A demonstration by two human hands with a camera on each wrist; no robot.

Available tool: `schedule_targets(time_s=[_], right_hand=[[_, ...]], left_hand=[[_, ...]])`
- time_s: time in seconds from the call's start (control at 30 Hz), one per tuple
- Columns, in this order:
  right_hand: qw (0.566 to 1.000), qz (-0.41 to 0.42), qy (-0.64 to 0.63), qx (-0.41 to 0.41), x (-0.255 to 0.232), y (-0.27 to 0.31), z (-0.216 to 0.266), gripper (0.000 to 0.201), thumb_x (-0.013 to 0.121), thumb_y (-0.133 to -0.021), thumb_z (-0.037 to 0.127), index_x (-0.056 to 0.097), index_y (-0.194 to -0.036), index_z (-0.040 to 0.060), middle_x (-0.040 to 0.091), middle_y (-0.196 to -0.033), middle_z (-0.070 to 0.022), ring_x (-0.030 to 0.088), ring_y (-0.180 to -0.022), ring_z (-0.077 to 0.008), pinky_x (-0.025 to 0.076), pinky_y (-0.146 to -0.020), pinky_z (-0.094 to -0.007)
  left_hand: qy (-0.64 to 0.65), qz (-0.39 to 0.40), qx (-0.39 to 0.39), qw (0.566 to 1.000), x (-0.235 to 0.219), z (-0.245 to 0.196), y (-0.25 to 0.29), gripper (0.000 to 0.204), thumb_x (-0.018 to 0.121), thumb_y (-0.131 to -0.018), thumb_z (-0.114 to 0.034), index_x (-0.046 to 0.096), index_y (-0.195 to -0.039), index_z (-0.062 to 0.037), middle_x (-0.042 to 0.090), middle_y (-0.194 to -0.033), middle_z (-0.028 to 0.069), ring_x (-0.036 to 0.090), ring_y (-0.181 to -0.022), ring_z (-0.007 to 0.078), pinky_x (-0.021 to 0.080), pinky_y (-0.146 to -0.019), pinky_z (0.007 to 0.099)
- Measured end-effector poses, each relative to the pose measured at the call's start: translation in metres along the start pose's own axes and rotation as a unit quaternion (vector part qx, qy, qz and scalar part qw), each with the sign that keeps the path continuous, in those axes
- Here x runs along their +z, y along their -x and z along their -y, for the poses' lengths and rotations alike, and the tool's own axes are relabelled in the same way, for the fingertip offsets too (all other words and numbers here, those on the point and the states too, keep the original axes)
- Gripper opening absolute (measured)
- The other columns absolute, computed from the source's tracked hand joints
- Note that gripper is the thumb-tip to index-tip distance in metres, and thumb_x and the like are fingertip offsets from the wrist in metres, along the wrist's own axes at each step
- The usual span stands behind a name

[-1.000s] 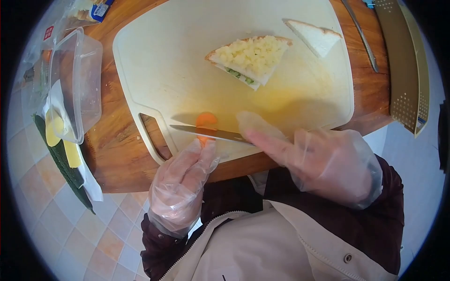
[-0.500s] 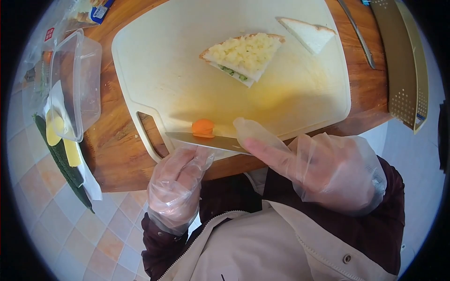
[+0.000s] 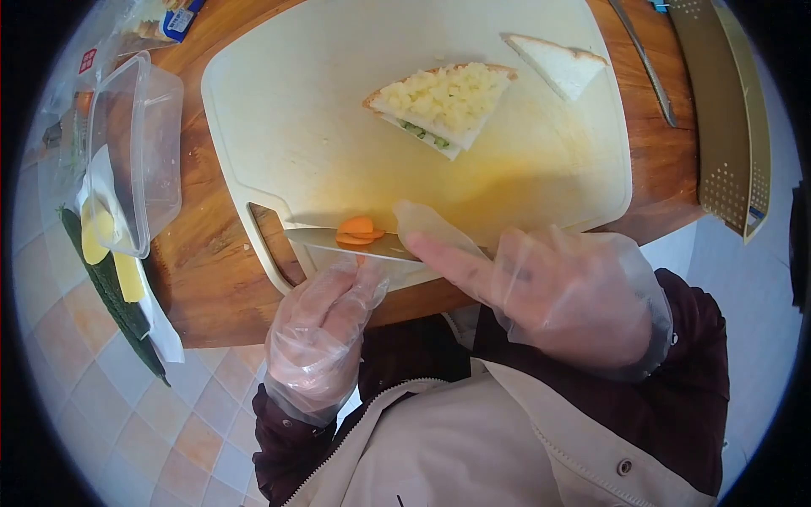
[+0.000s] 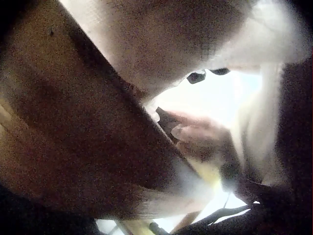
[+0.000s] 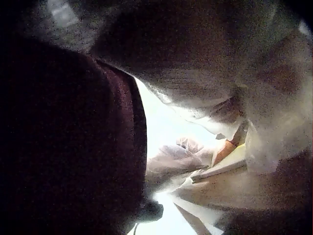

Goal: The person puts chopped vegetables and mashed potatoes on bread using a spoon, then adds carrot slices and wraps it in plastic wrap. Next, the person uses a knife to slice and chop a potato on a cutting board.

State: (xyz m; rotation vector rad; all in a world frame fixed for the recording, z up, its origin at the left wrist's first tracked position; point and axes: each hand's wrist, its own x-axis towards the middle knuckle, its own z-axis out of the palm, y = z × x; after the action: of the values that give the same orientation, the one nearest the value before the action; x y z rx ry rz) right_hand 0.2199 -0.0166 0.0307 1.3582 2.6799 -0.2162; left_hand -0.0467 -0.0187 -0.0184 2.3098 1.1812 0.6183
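Observation:
In the head view my left hand [image 3: 321, 329], in a clear plastic glove, pinches a carrot piece [image 3: 361, 260] at the front edge of the cutting board [image 3: 279, 127]; most of that piece is hidden by the fingers. My gloved right hand [image 3: 574, 300] grips a knife [image 3: 312, 237], its index finger stretched along the blade and the handle hidden in the palm. Thin orange carrot slices [image 3: 358, 226] lie against the blade's far side. Farther back sits a bread triangle sandwich [image 3: 443, 100], topped with pale chopped bits, green filling showing. The right wrist view shows carrot [image 5: 225, 151] near the left fingers.
A plain bread triangle [image 3: 562, 66] lies at the board's back right. Left of the board stand a clear plastic box [image 3: 160, 152], a cucumber [image 3: 114, 291] and yellow pieces [image 3: 129, 277]. On the right are a thin metal utensil [image 3: 646, 63] and a perforated tan holder [image 3: 731, 127].
My right hand and the knife have shifted left and slightly toward me. The cut carrot slices have slid left with the blade, while the left hand has stayed almost in place.

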Motion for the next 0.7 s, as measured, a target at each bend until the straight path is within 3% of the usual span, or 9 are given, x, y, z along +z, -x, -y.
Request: schedule_targets(time_s=[0.1,0.13,0.2,0.33,0.4,0.47,0.6,0.7], right_hand=[[0.995,-0.036,-0.091,0.022,0.011,0.0,-0.006,0.077,0.068,-0.081,0.01,0.057,-0.156,0.0251,0.046,-0.067,-0.0018,0.053,-0.054,-0.0139,0.049,-0.046,-0.0316],[0.977,-0.01,-0.21,0.046,0.015,0.0,-0.011,0.077,0.069,-0.081,0.009,0.057,-0.156,0.0247,0.048,-0.066,-0.0028,0.054,-0.055,-0.0147,0.05,-0.047,-0.0323],[0.943,0.018,-0.326,0.063,0.015,0.003,-0.014,0.078,0.069,-0.08,0.007,0.057,-0.156,0.0242,0.049,-0.065,-0.0038,0.056,-0.055,-0.0154,0.051,-0.047,-0.033],[0.977,-0.008,-0.208,0.045,-0.004,0.01,-0.009,0.08,0.07,-0.078,0.004,0.057,-0.155,0.0235,0.05,-0.064,-0.004,0.057,-0.054,-0.0159,0.053,-0.047,-0.033],[0.985,0.0,-0.166,0.036,-0.013,0.011,-0.009,0.08,0.071,-0.078,0.004,0.058,-0.155,0.0237,0.05,-0.065,-0.0033,0.057,-0.053,-0.0156,0.053,-0.047,-0.032],[0.99,0.057,-0.131,0.0,-0.016,0.011,-0.011,0.073,0.061,-0.092,0.01,0.043,-0.162,0.0158,0.059,-0.072,-0.0044,0.066,-0.059,-0.0189,0.052,-0.044,-0.0345],[0.993,0.059,-0.102,-0.009,-0.018,0.012,-0.008,0.069,0.06,-0.092,0.011,0.047,-0.16,0.0161,0.057,-0.07,-0.0027,0.061,-0.055,-0.0169,0.05,-0.041,-0.0344],[0.997,0.016,-0.067,0.02,-0.015,0.012,0.0,0.081,0.071,-0.076,0.006,0.059,-0.154,0.025,0.053,-0.079,-0.0025,0.057,-0.057,-0.0144,0.052,-0.045,-0.0309]], left_hand=[[0.011,-0.015,-0.01,1.0,0.003,-0.005,-0.004,0.046,0.079,-0.074,0.012,0.077,-0.118,-0.0017,0.07,-0.112,0.0136,0.072,-0.089,0.034,0.059,-0.076,0.0399],[0.009,-0.017,-0.008,1.0,0.004,-0.005,-0.005,0.046,0.079,-0.074,0.012,0.077,-0.118,-0.0017,0.07,-0.112,0.0136,0.072,-0.089,0.034,0.059,-0.076,0.0399],[0.022,-0.046,-0.003,0.999,0.007,-0.006,-0.005,0.043,0.077,-0.079,0.012,0.076,-0.12,-0.0009,0.071,-0.11,0.0146,0.072,-0.087,0.0343,0.059,-0.075,0.0399],[0.033,-0.058,-0.01,0.998,0.006,-0.007,-0.003,0.037,0.075,-0.083,0.011,0.075,-0.118,-0.0009,0.072,-0.108,0.0166,0.072,-0.085,0.0348,0.058,-0.072,0.04],[0.031,-0.018,-0.028,0.999,0.002,-0.01,-0.005,0.03,0.073,-0.087,0.01,0.073,-0.115,-0.0008,0.072,-0.104,0.0179,0.072,-0.084,0.0355,0.058,-0.069,0.0404],[0.018,-0.018,-0.021,0.999,0.002,-0.01,-0.006,0.029,0.073,-0.087,0.01,0.072,-0.114,-0.0007,0.072,-0.102,0.018,0.071,-0.083,0.0358,0.057,-0.068,0.0407],[0.017,-0.026,-0.003,1.0,0.002,-0.007,-0.006,0.028,0.073,-0.087,0.009,0.071,-0.113,-0.0002,0.072,-0.1,0.0179,0.071,-0.082,0.0361,0.057,-0.067,0.0411],[0.028,-0.026,0.012,0.999,0.002,-0.005,-0.007,0.028,0.073,-0.085,0.009,0.071,-0.112,0.0,0.071,-0.101,0.0178,0.071,-0.082,0.0362,0.057,-0.067,0.0409]])
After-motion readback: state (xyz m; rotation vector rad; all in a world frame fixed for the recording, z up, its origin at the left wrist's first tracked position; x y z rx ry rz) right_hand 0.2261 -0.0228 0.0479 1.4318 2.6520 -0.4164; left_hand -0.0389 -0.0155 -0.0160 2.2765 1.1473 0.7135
